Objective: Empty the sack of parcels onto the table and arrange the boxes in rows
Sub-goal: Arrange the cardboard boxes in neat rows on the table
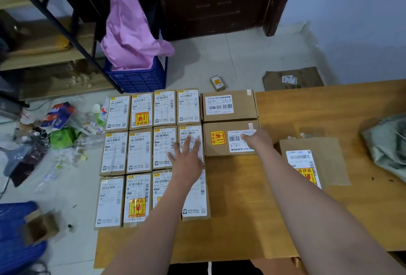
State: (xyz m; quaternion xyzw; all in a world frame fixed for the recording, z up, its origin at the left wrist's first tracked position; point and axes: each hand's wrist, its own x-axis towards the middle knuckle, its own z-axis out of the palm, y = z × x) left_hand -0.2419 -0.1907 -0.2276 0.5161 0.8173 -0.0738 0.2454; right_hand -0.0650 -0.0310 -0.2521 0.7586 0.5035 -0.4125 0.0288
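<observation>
Several small labelled cardboard boxes [140, 151] lie in three tight rows on the left part of the wooden table [241, 219]. Two wider boxes sit to their right: one at the back [228, 105], one in front of it [222, 138]. My left hand [186, 160] rests flat, fingers spread, on the small boxes of the middle row's right end. My right hand [257, 140] presses down on the front wide box's label. Another labelled box [312, 160] lies alone further right. The grey-green sack [388, 145] is crumpled at the table's right edge.
On the floor left of the table lies a heap of wrappers and plastic litter [59, 129]. A blue crate [138, 76] with pink plastic stands behind. One small box [217, 83] and flattened cardboard [294, 77] lie on the floor beyond the table. A shelf frame stands at far left.
</observation>
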